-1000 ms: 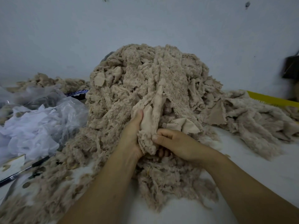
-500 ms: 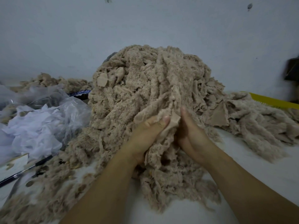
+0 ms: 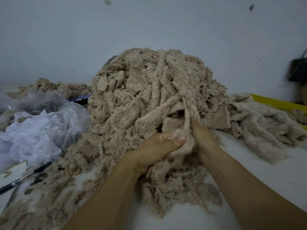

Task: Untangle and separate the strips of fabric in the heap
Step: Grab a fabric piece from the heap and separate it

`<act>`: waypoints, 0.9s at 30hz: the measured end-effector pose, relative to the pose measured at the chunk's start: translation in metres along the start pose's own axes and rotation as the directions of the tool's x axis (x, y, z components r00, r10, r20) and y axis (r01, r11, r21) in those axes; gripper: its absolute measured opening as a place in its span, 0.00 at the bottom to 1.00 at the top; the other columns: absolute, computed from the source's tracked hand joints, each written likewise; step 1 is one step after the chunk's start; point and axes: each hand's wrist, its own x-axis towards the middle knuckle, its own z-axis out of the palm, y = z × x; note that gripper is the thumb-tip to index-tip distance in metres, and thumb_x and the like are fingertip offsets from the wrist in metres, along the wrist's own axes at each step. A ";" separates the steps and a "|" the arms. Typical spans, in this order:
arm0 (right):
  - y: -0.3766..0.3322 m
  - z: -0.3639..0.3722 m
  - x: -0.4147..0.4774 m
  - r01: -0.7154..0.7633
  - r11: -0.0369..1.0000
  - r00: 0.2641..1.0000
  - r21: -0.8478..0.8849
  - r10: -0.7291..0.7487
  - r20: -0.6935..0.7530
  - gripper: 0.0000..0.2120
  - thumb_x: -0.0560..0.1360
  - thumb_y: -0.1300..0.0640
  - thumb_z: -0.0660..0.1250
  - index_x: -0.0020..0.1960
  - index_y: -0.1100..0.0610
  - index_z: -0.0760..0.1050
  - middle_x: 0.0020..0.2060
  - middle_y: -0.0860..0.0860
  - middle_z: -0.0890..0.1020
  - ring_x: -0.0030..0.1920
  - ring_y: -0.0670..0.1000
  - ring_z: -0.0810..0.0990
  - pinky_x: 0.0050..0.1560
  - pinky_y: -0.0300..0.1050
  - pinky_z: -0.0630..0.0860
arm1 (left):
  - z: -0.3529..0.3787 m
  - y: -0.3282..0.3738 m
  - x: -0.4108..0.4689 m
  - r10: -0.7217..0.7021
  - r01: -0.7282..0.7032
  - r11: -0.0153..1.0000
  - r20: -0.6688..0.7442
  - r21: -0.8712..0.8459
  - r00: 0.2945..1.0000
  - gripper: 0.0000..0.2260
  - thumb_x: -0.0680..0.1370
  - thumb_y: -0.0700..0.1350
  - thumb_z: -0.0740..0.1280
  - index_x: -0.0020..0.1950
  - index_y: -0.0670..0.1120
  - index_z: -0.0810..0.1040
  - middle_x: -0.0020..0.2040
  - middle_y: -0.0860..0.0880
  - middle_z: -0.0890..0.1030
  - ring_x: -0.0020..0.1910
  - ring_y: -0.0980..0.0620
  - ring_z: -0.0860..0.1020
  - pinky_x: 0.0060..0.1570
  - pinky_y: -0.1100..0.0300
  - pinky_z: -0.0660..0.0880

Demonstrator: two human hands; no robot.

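Note:
A tall heap of beige fleecy fabric strips (image 3: 149,90) rises in the middle of the white table (image 3: 274,171), against the wall. My left hand (image 3: 156,146) grips a bunch of strips at the heap's front, thumb on top. My right hand (image 3: 201,138) holds the same bunch from the right side, fingers buried in the fabric. A taut strip (image 3: 186,113) runs up from between my hands into the heap. Loose strips hang down below my hands.
A clear plastic bag with white scraps (image 3: 36,130) lies at the left. A black pen (image 3: 25,176) lies on the table's left front. More beige strips (image 3: 259,123) spread to the right, by a yellow tray edge (image 3: 279,102). A dark object (image 3: 298,70) stands at far right.
Both hands have shifted to the right and slightly lower on the heap's front. The left hand now closes round the bunch and a strip is pulled taut above them.

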 end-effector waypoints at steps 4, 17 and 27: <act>-0.010 -0.016 0.005 -0.022 0.995 0.996 0.096 0.031 -0.084 0.23 0.84 0.44 0.55 0.32 0.53 0.62 0.25 0.49 0.62 0.19 0.45 0.59 0.18 0.37 0.56 | -0.003 -0.001 0.001 -0.001 -0.007 0.994 -0.075 -0.109 0.997 0.12 0.69 0.55 0.71 0.44 0.49 0.87 0.43 0.48 0.86 0.40 0.54 0.84 0.41 0.63 0.80; 0.000 0.008 -0.014 0.088 0.989 0.943 -0.117 -0.045 0.328 0.22 0.82 0.44 0.59 0.38 0.50 0.86 0.39 0.49 0.87 0.40 0.47 0.86 0.35 0.38 0.79 | -0.004 -0.001 0.002 -0.027 0.029 0.998 -0.044 0.050 0.999 0.11 0.73 0.57 0.70 0.47 0.53 0.87 0.48 0.49 0.87 0.47 0.54 0.85 0.44 0.66 0.78; 0.006 -0.002 0.007 0.043 0.991 0.984 -0.129 -0.020 0.175 0.24 0.83 0.44 0.54 0.44 0.51 0.85 0.44 0.49 0.86 0.47 0.48 0.84 0.44 0.42 0.79 | -0.011 -0.005 0.003 -0.078 0.079 0.997 0.051 -0.011 0.996 0.08 0.74 0.52 0.73 0.48 0.49 0.87 0.46 0.47 0.86 0.43 0.53 0.84 0.44 0.63 0.80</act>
